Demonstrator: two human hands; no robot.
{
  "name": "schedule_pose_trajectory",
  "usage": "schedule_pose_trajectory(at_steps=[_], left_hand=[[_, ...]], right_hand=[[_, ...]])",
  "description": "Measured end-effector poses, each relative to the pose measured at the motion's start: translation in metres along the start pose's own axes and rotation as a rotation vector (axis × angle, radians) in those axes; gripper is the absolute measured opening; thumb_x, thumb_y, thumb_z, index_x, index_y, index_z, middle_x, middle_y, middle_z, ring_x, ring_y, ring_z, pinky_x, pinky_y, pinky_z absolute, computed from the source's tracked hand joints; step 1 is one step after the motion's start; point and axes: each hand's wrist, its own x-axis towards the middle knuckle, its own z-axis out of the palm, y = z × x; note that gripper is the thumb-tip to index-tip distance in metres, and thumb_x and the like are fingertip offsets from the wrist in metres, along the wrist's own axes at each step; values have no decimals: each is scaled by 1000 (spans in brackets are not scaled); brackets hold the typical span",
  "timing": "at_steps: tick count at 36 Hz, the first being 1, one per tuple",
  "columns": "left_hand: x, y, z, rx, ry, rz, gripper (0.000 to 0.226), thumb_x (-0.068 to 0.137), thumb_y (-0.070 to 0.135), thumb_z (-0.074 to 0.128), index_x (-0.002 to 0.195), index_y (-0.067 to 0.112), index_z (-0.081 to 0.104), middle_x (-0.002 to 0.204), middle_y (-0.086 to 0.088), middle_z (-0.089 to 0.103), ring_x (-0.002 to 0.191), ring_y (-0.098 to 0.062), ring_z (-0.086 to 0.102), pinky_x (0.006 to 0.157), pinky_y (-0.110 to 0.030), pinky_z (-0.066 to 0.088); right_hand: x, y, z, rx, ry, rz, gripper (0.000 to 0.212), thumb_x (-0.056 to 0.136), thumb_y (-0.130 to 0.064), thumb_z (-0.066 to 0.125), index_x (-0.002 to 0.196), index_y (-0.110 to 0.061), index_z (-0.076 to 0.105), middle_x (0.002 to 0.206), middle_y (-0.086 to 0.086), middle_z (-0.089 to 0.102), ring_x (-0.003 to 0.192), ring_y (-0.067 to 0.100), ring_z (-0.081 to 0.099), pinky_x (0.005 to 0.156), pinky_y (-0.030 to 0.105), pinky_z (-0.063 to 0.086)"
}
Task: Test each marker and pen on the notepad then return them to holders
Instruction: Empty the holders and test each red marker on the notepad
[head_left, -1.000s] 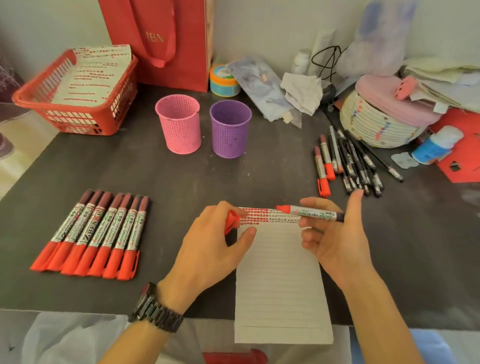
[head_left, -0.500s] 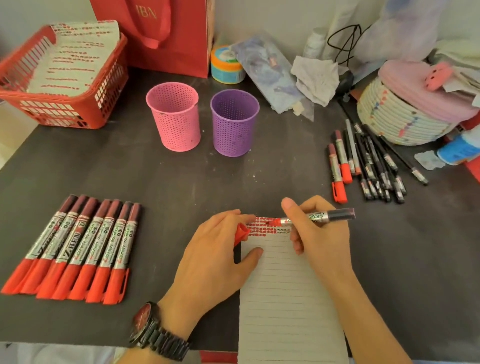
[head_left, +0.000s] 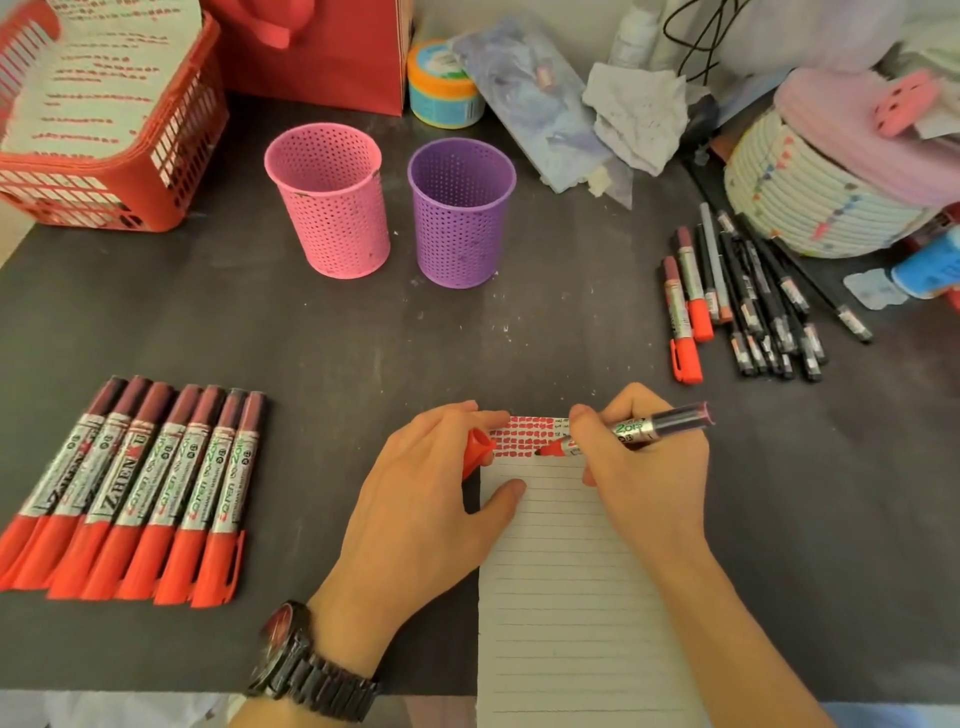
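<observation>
My right hand (head_left: 644, 478) grips an uncapped red marker (head_left: 634, 430) with its tip down on the lined notepad (head_left: 561, 597), at the end of rows of red test marks along the top. My left hand (head_left: 426, 509) holds the marker's red cap (head_left: 477, 451) and its thumb rests on the notepad's left edge. Several capped red markers (head_left: 135, 493) lie in a row at the left. A pink holder (head_left: 330, 200) and a purple holder (head_left: 460, 210) stand upright behind. More red markers and black pens (head_left: 748, 296) lie at the right.
A red basket (head_left: 104, 130) with marked paper sits at the back left beside a red bag (head_left: 322, 52). A striped round container (head_left: 831, 182), a tape roll (head_left: 441, 85), cloth and clutter fill the back right. The dark table (head_left: 363, 338) ends near my body.
My right hand turned the marker from level above the pad to tip-down on the paper, at the end of the red marks. The view shifted closer. My left hand stays in place.
</observation>
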Motion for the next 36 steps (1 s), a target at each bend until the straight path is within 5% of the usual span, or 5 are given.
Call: schedule_pose_trajectory(at_steps=[17, 23, 36], left_hand=[[1, 3, -2, 13, -24, -29, 60, 79, 67, 63, 133, 50, 43, 144, 25, 43, 130, -3, 41, 100, -23, 23], [1, 1, -1, -3, -14, -13, 60, 78, 67, 63, 132, 51, 43, 142, 27, 43, 116, 10, 28, 100, -21, 23], [1, 2, -1, -5, -17, -12, 60, 78, 66, 64, 132, 51, 43, 143, 27, 42, 119, 9, 30, 100, -22, 23]], right_hand=[[1, -1, 1, -5, -11, -32, 31, 86, -13, 73, 61, -19, 56, 45, 0, 60, 39, 3, 54, 43, 14, 42], [1, -1, 1, -5, -8, -22, 31, 86, -13, 72, 60, -18, 55, 45, 1, 60, 39, 4, 55, 43, 15, 42], [2, 0, 0, -6, -1, -37, 29, 86, -12, 71, 61, -18, 56, 45, -1, 60, 40, 4, 55, 43, 17, 44]])
